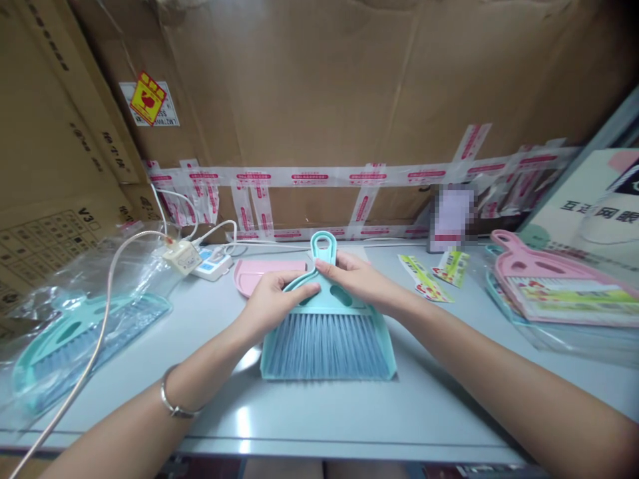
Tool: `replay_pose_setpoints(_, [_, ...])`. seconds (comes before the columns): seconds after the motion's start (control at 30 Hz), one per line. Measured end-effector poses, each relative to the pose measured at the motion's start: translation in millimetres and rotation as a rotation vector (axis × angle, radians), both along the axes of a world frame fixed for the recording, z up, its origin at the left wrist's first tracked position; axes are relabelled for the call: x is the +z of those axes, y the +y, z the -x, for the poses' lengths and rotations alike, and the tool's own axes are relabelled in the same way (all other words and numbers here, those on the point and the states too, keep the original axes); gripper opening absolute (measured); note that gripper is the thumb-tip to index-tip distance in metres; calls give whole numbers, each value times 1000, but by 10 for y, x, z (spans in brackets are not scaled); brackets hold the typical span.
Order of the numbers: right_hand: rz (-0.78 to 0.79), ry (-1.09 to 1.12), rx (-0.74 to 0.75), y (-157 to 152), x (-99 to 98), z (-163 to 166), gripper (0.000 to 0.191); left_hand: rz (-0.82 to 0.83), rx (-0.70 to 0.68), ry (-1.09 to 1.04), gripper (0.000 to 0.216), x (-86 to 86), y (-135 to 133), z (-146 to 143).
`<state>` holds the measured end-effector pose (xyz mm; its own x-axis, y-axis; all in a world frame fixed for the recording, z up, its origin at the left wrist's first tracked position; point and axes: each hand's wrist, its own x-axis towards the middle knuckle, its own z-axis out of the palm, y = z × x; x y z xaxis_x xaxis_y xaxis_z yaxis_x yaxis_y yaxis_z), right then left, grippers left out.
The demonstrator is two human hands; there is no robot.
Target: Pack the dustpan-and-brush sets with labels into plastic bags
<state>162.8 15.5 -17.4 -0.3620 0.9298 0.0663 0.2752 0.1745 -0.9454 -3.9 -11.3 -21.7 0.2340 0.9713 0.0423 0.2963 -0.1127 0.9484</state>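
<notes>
A teal mini broom [327, 342] with grey-blue bristles lies nested in a teal dustpan [387, 362] in the middle of the grey table [409, 412]. My left hand [273, 299] grips the left shoulder of the broom's handle part. My right hand [355, 276] presses on the right shoulder, fingers reaching toward the neck below the looped handle end [323, 245]. Behind my left hand a pink dustpan [259, 271] lies flat.
At left lies a bagged teal broom set [74, 339] with a white cable [100, 332] over it. A power strip [212, 263] sits at the back. Paper labels [434, 276] lie back right. Bagged pink sets [554, 286] are stacked at right. Taped cardboard boxes [319, 100] wall the back.
</notes>
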Motion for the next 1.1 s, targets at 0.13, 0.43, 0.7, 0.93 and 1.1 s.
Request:
replay_pose_setpoints(0.13, [-57,-35,28,55,118,-269,40,-20,36,-49,32,45,7,27])
replay_pose_setpoints(0.43, [-69,-853,-483,691,-321,-1917,17,-44,98,-62,35,97,48,112])
replay_pose_setpoints(0.7, [-12,-855,-244,1116,-369,-1927,68,3,68,-64,37,36,63,89])
replay_pose_setpoints(0.93, [130,-933,-79,1312,-234,-1958,44,-3,84,-89,38,42,72,89])
replay_pose_setpoints(1.1, [47,-935,-58,1225,-102,-1936,27,-10,92,-103,40,37,76,101])
